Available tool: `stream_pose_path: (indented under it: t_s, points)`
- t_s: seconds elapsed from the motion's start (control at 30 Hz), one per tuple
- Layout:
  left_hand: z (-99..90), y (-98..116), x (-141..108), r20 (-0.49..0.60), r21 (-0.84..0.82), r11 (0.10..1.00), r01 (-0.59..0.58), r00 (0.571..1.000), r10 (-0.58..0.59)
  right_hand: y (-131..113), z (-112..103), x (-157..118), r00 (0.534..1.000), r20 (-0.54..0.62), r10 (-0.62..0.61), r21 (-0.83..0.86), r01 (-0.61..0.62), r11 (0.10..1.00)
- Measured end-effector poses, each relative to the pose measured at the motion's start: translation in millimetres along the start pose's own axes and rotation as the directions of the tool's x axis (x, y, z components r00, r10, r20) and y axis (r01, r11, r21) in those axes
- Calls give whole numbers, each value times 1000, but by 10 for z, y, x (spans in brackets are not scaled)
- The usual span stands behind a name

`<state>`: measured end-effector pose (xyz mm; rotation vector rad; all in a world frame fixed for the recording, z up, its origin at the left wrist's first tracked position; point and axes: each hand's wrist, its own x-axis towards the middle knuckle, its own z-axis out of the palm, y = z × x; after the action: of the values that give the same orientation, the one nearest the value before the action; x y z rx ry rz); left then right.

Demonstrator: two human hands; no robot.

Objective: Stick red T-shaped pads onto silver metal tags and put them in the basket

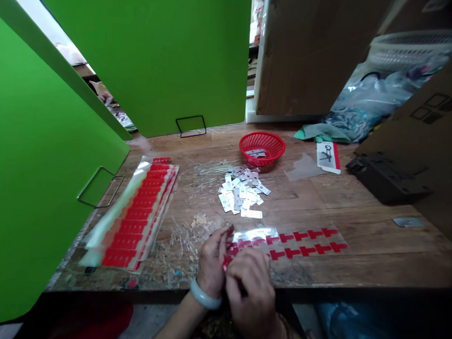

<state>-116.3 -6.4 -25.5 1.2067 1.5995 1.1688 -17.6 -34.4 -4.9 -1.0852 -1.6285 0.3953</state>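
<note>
Near the table's front edge lies a clear sheet of red T-shaped stickers (pixel 308 251). My left hand (pixel 211 263), with a pale bangle at the wrist, is closed at the sheet's left end, its fingers together against the red pieces. Beside it, my right hand (pixel 253 285) is curled over the near left part of the sheet, thumb and fingers pinched. What the right fingertips hold is hidden. A bit of red shows between the two hands. Just beyond them is a loose pile of small silvery metal plates (pixel 243 193).
A stack of red sticker sheets (pixel 128 225) lies at left. Behind the pile stands a red basket (pixel 262 148) with plates inside. Green panels (pixel 152 56) enclose the left and back. At right are a printed card (pixel 328 157), a dark metal block (pixel 388 179) and cardboard (pixel 433 133).
</note>
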Motion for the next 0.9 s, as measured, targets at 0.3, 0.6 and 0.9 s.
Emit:
stream_pose_path:
  t_s: [0.3, 0.6, 0.9]
  points:
    - [-258, 182, 96, 328, -405, 788, 463, 879, -347, 229, -223, 320, 829, 232, 509, 294, -559, 776]
    - [-314, 295, 64, 438, -413, 704, 577, 804, -402, 367, -214, 302, 798, 327, 507, 278, -593, 755]
    - [-323, 264, 47, 487, -417, 705, 573, 796, -359, 398, -166, 261, 758, 392, 521, 265, -636, 725]
